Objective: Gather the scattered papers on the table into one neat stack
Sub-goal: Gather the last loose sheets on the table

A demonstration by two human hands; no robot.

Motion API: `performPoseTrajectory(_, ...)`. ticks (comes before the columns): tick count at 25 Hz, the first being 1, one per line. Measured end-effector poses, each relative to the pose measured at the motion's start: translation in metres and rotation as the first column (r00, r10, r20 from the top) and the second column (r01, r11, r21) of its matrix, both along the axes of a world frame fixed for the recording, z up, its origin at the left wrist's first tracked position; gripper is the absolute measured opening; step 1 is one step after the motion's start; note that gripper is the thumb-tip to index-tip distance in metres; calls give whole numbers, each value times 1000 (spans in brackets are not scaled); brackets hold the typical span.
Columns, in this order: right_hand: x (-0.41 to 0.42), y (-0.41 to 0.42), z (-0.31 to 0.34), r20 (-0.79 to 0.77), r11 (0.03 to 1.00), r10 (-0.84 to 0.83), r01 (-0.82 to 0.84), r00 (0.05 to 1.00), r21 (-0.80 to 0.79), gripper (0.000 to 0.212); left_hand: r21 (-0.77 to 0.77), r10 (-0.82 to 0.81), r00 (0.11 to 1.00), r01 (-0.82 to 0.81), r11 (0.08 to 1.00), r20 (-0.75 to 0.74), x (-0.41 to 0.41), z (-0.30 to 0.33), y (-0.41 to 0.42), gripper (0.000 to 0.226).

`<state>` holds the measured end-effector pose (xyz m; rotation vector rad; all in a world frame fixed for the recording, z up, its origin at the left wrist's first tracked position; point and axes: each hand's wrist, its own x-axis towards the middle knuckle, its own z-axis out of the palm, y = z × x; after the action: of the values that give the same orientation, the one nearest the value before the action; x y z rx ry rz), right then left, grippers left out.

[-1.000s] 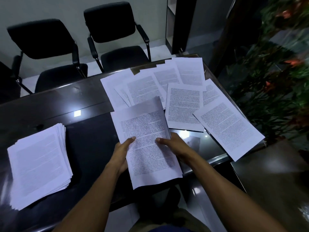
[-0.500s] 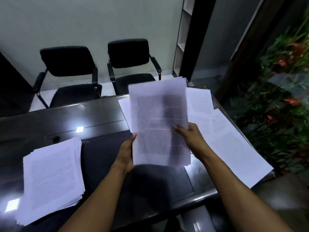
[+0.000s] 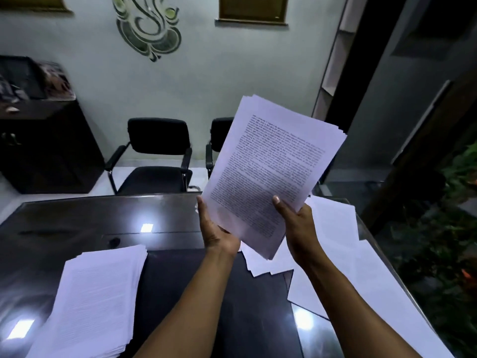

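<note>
Both the left hand and right hand are gripping a raised sheaf of printed pages, evidently squaring it; next, probably adding it to the stack on the counter.

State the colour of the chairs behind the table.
Black chairs, seen best in the head view.

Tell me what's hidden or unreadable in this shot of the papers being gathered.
- Printed text on the held sheaf: head view, too small.
- Loose sheets on the table: partly hidden by the sheaf and right hand.
- Stack: bottom cut by the frame edge.
- Left hand fingers: behind the sheaf.
</note>
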<state>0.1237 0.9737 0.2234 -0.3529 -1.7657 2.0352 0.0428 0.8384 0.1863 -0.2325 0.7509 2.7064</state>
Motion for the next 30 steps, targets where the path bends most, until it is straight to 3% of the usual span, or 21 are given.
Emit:
performPoseTrajectory(4,-34,5,-9,74,999,37,-37,997,-1,10,-132,80,997,-77,988,22,-10,-11,-35,64)
performPoseTrajectory(6,-48,-7,-24,157,991,134,-135,979,-6,8,-210,79,994,-63,976,70,-12,-26,-76,67)
performPoseTrajectory(9,-66,-39,-51,298,952,301,-303,906,-37,10,-329,65,995,-39,944,69,-11,-44,-147,49)
performPoseTrajectory(11,-76,-68,-72,391,902,409,-431,824,-34,14,-553,-11,997,49,831,73,-7,-56,-189,39)
performPoseTrajectory(13,-83,-109,-103,466,838,500,-544,730,-46,19,-746,-54,995,100,658,86,-2,-80,-232,26)
performPoseTrajectory(15,-89,-159,-138,547,802,502,-597,670,-5,25,-833,28,993,83,546,117,2,-112,-275,21)
performPoseTrajectory(19,-99,-260,-201,659,771,419,-629,624,105,37,-918,127,976,117,379,177,1,-167,-358,23)
performPoseTrajectory(22,-105,-319,-225,667,769,431,-634,608,81,36,-947,103,974,167,274,202,-10,-199,-416,24)
performPoseTrajectory(27,-122,-351,-248,783,757,355,-649,511,80,32,-947,80,964,231,225,254,-37,-227,-462,24)
performPoseTrajectory(30,-124,-341,-248,817,747,297,-654,494,124,32,-950,128,956,238,201,266,-44,-232,-469,35)
